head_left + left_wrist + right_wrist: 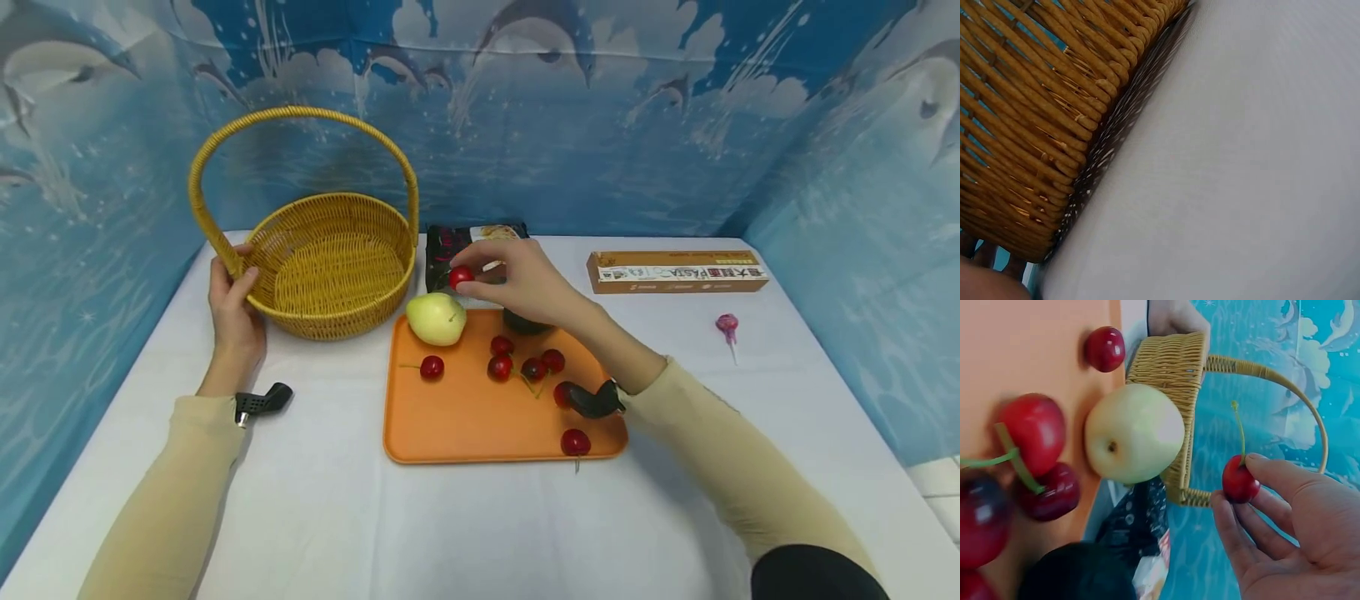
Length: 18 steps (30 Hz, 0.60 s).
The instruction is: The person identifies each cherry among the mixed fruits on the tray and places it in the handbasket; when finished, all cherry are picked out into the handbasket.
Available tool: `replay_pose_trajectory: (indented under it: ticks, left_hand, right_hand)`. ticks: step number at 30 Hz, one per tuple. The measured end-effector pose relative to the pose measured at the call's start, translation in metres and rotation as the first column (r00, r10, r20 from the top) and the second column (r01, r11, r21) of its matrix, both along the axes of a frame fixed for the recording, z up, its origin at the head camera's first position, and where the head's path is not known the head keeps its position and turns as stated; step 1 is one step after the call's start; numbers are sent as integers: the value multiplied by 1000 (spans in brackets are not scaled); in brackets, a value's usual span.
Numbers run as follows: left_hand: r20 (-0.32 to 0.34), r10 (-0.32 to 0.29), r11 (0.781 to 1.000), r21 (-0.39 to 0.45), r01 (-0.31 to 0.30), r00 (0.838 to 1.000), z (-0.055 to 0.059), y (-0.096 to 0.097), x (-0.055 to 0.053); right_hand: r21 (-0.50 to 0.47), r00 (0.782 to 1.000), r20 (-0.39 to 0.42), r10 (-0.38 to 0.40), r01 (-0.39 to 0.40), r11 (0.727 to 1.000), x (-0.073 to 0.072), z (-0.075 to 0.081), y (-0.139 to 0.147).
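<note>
My left hand (235, 321) grips the left side of a yellow woven basket (333, 327), by the foot of its tall arched handle. In the left wrist view, the fingers lie at the basket's wall (1041, 125) in the bottom left corner. Between thumb and fingertips, my right hand (519, 279) pinches a red cherry (1240, 482), its green stem pointing up in the right wrist view. That hand is above the far edge of an orange tray (465, 425). On the tray are a pale yellow-green pear (433, 319), several cherries (431, 367), and a dark rounded thing (525, 323) partly hidden under the hand.
Behind the tray lies a black printed packet (444, 250), partly covered by the right hand. A brown pasta box (678, 272) stands at the back right, with a pink lollipop (727, 326) in front of it. A dolphin-print curtain (525, 150) surrounds the white table.
</note>
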<state>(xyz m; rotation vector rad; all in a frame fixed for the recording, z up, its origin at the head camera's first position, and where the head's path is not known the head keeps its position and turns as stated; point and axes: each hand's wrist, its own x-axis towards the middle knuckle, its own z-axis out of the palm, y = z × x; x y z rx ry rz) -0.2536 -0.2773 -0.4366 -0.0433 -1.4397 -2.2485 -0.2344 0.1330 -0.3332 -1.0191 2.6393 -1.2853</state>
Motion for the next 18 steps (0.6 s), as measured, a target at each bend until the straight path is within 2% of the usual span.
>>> replay_pose_trajectory:
  ticks: [6, 11, 18]
  left_hand:
    - [6, -20, 1000, -1, 20, 1000, -2, -2, 1]
    - [14, -23, 1000, -17, 23, 1000, -2, -1, 2]
    - [5, -27, 999, -21, 27, 1000, -1, -1, 0]
  right_hand:
    - [-8, 1000, 11, -8, 8, 1000, -15, -2, -32]
    - [-41, 999, 29, -18, 20, 999, -19, -11, -59]
    - [-89, 993, -4, -116, 115, 989, -20, -21, -91]
